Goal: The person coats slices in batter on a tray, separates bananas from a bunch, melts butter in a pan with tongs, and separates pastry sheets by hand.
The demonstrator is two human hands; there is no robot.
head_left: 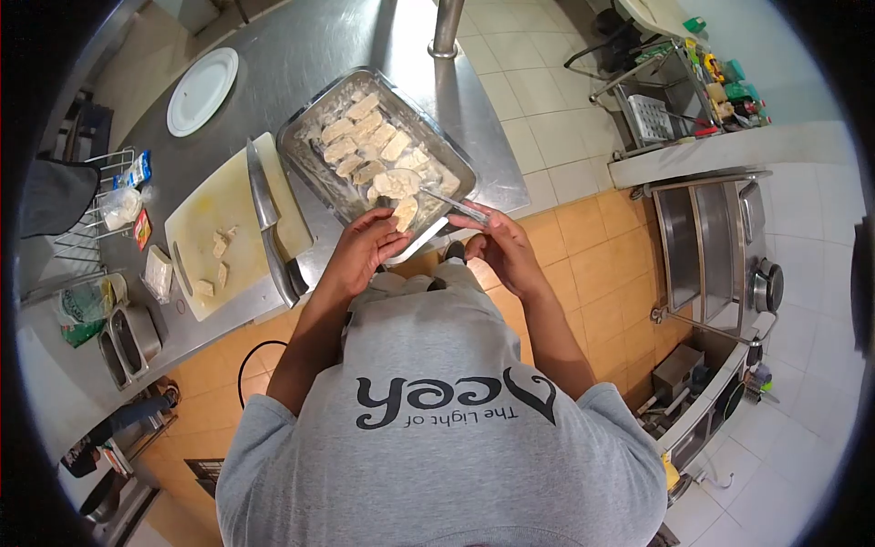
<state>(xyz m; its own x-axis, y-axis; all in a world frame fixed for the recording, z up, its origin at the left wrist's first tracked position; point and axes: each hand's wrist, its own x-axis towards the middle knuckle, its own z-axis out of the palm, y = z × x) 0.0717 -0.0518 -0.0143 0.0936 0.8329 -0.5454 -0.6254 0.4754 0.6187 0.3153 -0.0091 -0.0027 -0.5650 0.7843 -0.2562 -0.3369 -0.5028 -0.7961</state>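
My left hand [369, 248] is closed on a pale, batter-coated tempeh slice [406, 214] at the near corner of a rectangular metal tray [301, 157]. In my right hand [504, 246] is the handle of a metal spoon [447, 201]. The spoon's bowl lies over the tray, covered with thick pale batter [396, 184], close to the slice. Several coated tempeh slices [366, 128] lie in rows inside the tray, with batter smeared around them.
Left of the tray, a knife [262, 191] rests on a cutting board [214, 196] with small tempeh scraps [221, 244]. A white plate [202, 91] sits farther back on the steel table [301, 46]. Metal containers [130, 337] stand at the left; a sink [702, 246] is at the right.
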